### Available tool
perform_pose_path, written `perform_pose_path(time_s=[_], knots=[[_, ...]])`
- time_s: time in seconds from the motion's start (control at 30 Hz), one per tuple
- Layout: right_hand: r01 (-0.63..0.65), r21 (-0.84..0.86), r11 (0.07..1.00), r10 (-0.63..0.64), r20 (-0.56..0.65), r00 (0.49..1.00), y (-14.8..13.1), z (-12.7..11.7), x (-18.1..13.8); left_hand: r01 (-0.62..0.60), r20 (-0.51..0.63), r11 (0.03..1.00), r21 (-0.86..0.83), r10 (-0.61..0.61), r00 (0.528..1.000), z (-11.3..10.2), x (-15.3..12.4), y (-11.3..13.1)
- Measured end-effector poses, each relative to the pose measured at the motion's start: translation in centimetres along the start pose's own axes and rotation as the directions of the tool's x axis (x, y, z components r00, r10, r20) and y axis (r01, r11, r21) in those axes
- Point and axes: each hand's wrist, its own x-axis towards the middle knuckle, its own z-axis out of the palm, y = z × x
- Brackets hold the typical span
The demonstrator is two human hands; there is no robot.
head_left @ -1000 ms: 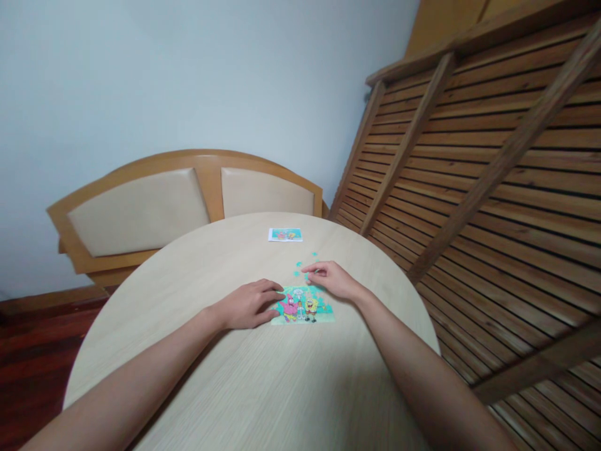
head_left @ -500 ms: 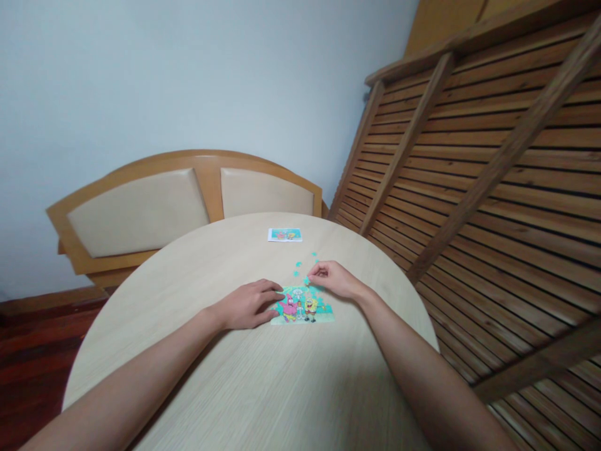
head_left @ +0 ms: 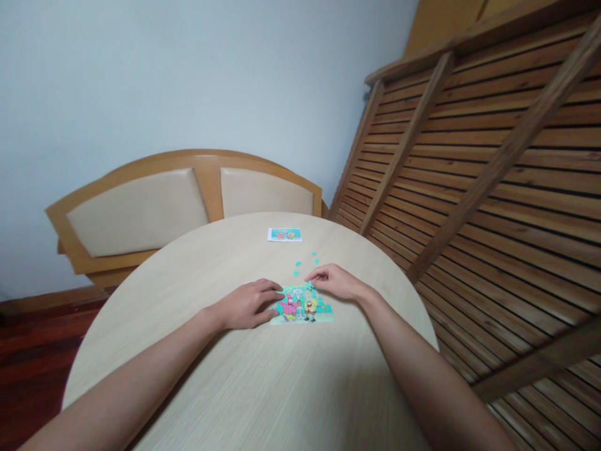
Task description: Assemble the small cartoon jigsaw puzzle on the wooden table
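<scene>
A partly assembled jigsaw puzzle [head_left: 300, 316] with cartoon figures on a teal ground lies on the table in front of me. My left hand [head_left: 251, 305] rests open at its left side, fingers spread with their tips on the puzzle's edge. At the upper right edge of the puzzle, my right hand [head_left: 331, 280] pinches a small teal puzzle piece [head_left: 309, 285] by its fingertips. The hand partly hides that corner. Several loose teal pieces [head_left: 297, 264] are scattered just beyond the puzzle.
A small picture card [head_left: 285, 235] of the same scene lies toward the far edge of the round wooden table [head_left: 211, 388]. Behind the table stands a padded headboard [head_left: 141, 213] against the wall. A slatted wooden panel [head_left: 469, 188] leans at the right.
My right hand has shifted slightly left and down, bringing the teal piece to the puzzle's top edge. My left hand has stayed put.
</scene>
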Motion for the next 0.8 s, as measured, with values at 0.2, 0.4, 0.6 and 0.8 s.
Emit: perform_pose_path(time_s=[0.2, 0.4, 0.6, 0.8], knots=[[-0.040, -0.020, 0.999, 0.041, 0.053, 0.998, -0.2, 0.0, -0.2, 0.006, -0.001, 1.000, 0.005, -0.006, 1.000, -0.1, 0.0, 0.1], [-0.040, -0.050, 0.998, 0.046, 0.131, 0.990, -0.7, 0.0, -0.5, 0.008, 0.008, 1.000, 0.003, -0.008, 1.000, -0.2, 0.1, 0.2], [-0.012, -0.072, 0.997, 0.023, 0.157, 0.987, -0.9, 0.0, -0.6, 0.008, 0.018, 1.000, 0.014, -0.009, 1.000, -0.2, 0.1, 0.1], [-0.002, -0.144, 0.990, 0.024, 0.149, 0.989, -1.0, 0.0, -0.5, 0.001, -0.001, 1.000, 0.010, -0.001, 1.000, -0.1, 0.0, 0.0]])
